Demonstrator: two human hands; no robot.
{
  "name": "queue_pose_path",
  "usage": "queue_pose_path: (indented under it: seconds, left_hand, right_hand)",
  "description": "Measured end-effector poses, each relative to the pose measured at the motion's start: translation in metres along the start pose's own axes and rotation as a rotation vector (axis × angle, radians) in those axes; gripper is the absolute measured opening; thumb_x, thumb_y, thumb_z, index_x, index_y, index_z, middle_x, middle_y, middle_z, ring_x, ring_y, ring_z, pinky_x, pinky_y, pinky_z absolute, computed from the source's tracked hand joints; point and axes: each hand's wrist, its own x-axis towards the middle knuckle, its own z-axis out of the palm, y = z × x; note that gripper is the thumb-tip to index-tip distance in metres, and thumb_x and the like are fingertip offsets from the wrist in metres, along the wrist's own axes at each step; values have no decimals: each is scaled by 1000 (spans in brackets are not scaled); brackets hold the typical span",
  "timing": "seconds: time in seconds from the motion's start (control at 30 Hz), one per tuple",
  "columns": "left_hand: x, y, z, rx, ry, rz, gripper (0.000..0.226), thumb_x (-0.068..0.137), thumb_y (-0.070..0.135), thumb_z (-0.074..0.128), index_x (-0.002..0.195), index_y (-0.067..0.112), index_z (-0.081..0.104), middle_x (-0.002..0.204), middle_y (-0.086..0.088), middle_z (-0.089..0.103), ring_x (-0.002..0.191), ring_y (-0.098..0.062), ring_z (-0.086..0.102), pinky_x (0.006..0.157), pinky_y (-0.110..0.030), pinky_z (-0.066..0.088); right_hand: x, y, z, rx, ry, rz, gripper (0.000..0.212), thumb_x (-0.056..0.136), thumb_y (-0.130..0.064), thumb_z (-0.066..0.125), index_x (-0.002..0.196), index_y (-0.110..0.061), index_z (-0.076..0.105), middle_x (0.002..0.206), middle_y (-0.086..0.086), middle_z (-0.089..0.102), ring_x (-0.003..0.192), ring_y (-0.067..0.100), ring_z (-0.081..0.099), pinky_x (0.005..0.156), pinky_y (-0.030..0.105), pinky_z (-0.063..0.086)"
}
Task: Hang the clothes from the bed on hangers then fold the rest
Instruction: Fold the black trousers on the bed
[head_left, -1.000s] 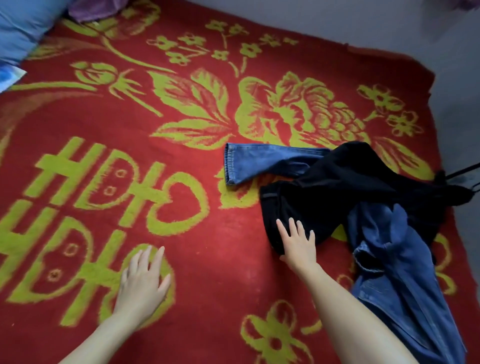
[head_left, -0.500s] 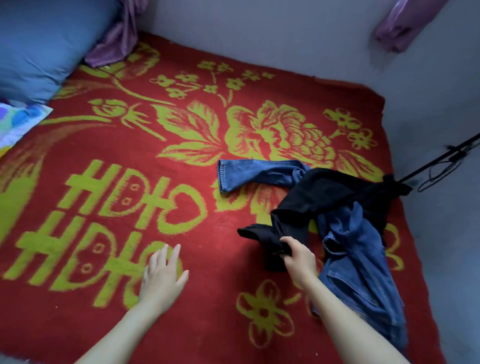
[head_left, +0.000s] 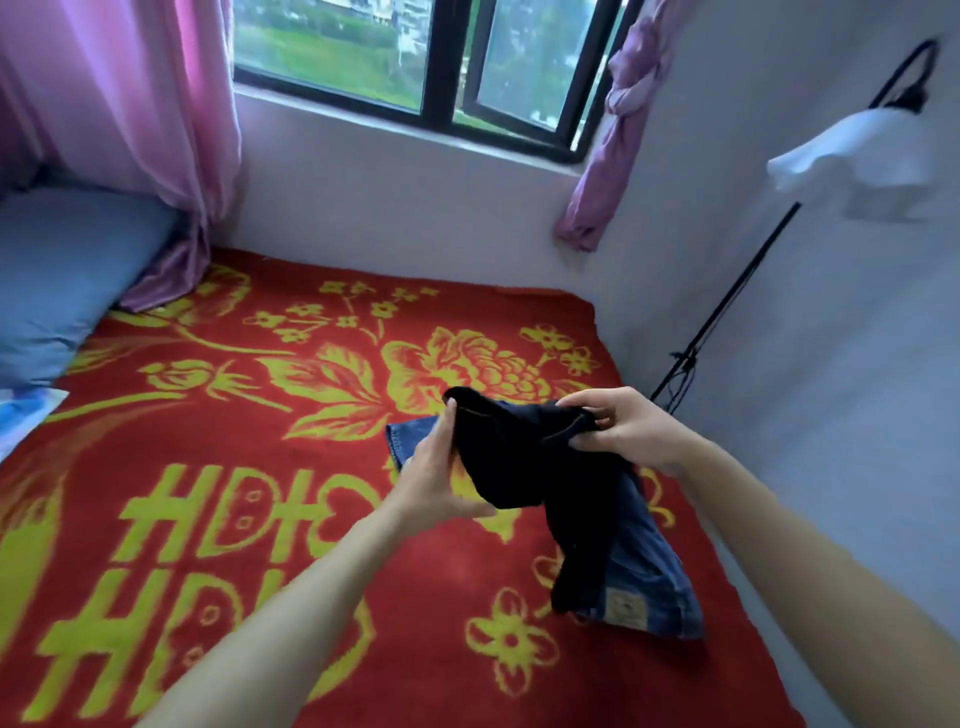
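A black garment (head_left: 540, 467) hangs in the air above the bed, held by both hands at its top edge. My left hand (head_left: 431, 467) grips its left end, thumb on the near side. My right hand (head_left: 628, 426) pinches the right end of that edge. The lower part of the garment droops to the bed. Under it lie blue jeans (head_left: 644, 582), one leg end (head_left: 410, 441) showing behind my left hand. The bed is covered by a red blanket (head_left: 208, 467) with yellow flowers and letters.
A blue pillow (head_left: 62, 280) lies at the bed's far left under a pink curtain (head_left: 135, 130). A window (head_left: 415, 62) is above the far wall. At the right wall a black stand (head_left: 727, 306) carries a white cloth (head_left: 857, 156).
My right hand lifted the black garment off the bed. My left hand left the blanket and took the garment's other end. The view tilted up to the window.
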Motion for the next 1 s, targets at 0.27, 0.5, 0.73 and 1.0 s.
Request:
queue_pose_path:
  seconds: [0.27, 0.5, 0.73, 1.0]
  left_hand:
    - [-32, 40, -99, -458, -213, 70, 80, 76, 6, 75, 139, 36, 36, 125, 9, 59, 111, -13, 58, 83, -22, 51]
    - [-73, 104, -117, -453, -93, 95, 20, 77, 8, 74, 65, 23, 75, 65, 6, 72, 61, -6, 68, 53, -14, 49]
    - [-106, 181, -110, -64, 91, 232, 25, 77, 25, 76, 57, 16, 66, 54, 1, 62, 51, -10, 57, 51, -22, 43]
    - [-159, 249, -61, 54, 195, 271, 30, 81, 32, 71, 55, 25, 57, 64, -2, 63, 66, -20, 62, 61, -29, 49]
  right_hand:
    - [-80, -76, 35, 137, -44, 28, 42, 75, 8, 62, 95, -27, 73, 83, -4, 69, 79, 9, 64, 71, 20, 50]
    - [-135, -59, 55, 468, 180, 181, 46, 84, 3, 59, 127, -11, 53, 88, 6, 71, 76, 15, 68, 63, 22, 54]
    - [-180, -49, 136, 461, 609, 204, 53, 88, -31, 62, 137, -26, 44, 124, 2, 61, 101, 9, 63, 76, 19, 50]
    - [-235, -60, 252, 49, 963, 272, 101, 78, -49, 68, 150, -14, 7, 156, 6, 13, 144, 21, 11, 115, 32, 16]
